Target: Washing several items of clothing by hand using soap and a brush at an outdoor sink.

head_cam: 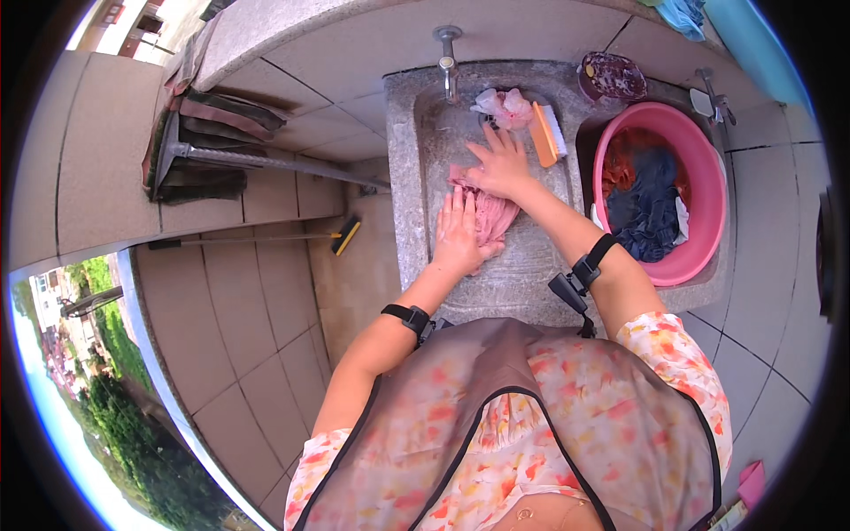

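Note:
A wet, bunched pink cloth lies in the basin of a rough stone laundry sink. My left hand rests on the cloth's left side, palm down, with the thumb pointing right. Higher up, my right hand is spread over the cloth's upper end, its fingertips reaching toward the drain. Beyond those fingers sit a pink and white crumpled wet bundle and an orange scrub brush with white bristles. Neither hand plainly grips anything.
A metal tap is mounted above the basin. On the right stands a pink bucket holding dark blue clothes in reddish water. A dark soap dish is at the back. Striped cloths hang over a mop at left; a broom is below.

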Available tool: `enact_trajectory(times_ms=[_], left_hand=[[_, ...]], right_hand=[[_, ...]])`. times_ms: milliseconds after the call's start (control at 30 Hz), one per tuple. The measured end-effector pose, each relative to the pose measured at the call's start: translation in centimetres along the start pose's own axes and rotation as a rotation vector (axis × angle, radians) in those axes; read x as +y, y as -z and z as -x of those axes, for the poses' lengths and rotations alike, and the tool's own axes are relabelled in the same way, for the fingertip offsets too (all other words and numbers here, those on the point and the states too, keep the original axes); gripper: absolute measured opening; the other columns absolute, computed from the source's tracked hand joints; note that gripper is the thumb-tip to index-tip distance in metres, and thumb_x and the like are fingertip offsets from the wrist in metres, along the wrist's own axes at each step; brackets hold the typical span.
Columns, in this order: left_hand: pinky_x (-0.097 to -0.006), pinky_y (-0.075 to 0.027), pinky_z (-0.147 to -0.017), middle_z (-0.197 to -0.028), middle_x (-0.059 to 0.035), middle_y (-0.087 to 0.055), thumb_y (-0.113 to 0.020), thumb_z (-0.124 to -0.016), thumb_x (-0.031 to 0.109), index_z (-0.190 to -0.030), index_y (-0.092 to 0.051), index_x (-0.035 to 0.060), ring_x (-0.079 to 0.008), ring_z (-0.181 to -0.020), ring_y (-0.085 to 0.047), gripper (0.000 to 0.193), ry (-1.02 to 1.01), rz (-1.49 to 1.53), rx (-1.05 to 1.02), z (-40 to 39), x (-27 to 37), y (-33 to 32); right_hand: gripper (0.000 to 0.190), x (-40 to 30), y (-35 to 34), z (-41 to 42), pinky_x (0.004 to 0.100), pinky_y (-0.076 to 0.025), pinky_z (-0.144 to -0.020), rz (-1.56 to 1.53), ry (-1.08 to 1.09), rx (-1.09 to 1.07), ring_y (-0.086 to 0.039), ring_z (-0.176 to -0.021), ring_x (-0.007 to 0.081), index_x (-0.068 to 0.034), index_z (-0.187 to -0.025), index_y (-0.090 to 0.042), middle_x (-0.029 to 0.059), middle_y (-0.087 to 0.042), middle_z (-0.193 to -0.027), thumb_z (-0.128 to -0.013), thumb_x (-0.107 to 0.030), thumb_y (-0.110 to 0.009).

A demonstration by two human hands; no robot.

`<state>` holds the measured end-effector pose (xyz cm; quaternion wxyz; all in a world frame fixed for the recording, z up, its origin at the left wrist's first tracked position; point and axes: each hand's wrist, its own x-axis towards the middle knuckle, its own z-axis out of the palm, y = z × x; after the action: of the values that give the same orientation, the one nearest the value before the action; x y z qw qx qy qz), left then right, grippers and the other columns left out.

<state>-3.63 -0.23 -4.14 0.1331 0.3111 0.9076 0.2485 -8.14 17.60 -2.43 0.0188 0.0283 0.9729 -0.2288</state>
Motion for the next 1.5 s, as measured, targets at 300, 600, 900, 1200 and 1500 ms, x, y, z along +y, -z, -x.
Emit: enact_trajectory(times_ms=[300, 600, 900, 1200, 1500], left_hand=[[-0.0554, -0.022, -0.112, -0.147, -0.0188, -0.036, -0.078, -0.069, 0.038, -0.133, -0.052, 0.0086, -0.0418, -0.140, -0.023, 0.075, -0.037, 0.034, -0.003, -0.5, -1.1, 0.0], [-0.0504, -0.036, -0.098, -0.144, -0.0133, -0.042, -0.082, -0.060, 0.035, -0.131, -0.052, 0.0058, -0.0341, -0.123, -0.044, 0.082, -0.252, 0.014, -0.063, 2.1, 2.4, 5.6], [-0.0551, -0.025, -0.112, -0.143, -0.0236, -0.040, -0.067, -0.076, 0.015, -0.137, -0.043, 0.0029, -0.0426, -0.137, -0.032, 0.067, -0.120, 0.113, 0.020, 1.7, -0.1, -0.6], [-0.0526, -0.028, -0.111, -0.149, -0.0270, -0.028, -0.082, -0.064, 0.040, -0.142, -0.037, 0.0059, -0.0481, -0.136, -0.029, 0.097, -0.012, 0.063, 0.132, 4.5, 1.7, 0.7], [-0.0517, -0.037, -0.096, -0.119, -0.0103, -0.057, -0.083, -0.062, 0.031, -0.129, -0.054, 0.0109, -0.0327, -0.115, -0.050, 0.076, -0.103, 0.157, 0.332, -2.0, 1.9, 5.0]], right_hand=[[0.025, 0.9, -1.8, 4.0, 0.0408, -0.048, -0.083, -0.277, 0.110, 0.103, -0.062, -0.087, 0.0333, -0.008, -0.088, -0.066, 0.0117, -0.063, -0.094, -0.079, -0.031, -0.070], [0.039, 6.8, 1.3, -1.8, 0.0416, -0.047, -0.091, -0.379, -0.011, 0.271, -0.061, -0.105, 0.0339, -0.007, -0.109, -0.068, 0.0154, -0.066, -0.106, -0.092, -0.040, -0.055], [0.026, 0.3, -1.3, 5.3, 0.0461, -0.042, -0.092, -0.166, 0.210, 0.050, -0.057, -0.103, 0.0326, -0.014, -0.092, -0.070, 0.0092, -0.065, -0.106, -0.079, -0.035, -0.066], [0.040, 0.0, -0.6, 10.2, 0.0581, -0.032, -0.103, -0.040, 0.265, 0.027, -0.047, -0.123, 0.0338, -0.017, -0.111, -0.067, 0.0114, -0.057, -0.125, -0.075, -0.033, -0.066], [0.043, 4.0, 0.8, -0.3, 0.0389, -0.046, -0.088, -0.511, 0.275, 0.268, -0.060, -0.102, 0.0301, -0.007, -0.100, -0.069, 0.0148, -0.068, -0.104, -0.076, -0.043, -0.069]])
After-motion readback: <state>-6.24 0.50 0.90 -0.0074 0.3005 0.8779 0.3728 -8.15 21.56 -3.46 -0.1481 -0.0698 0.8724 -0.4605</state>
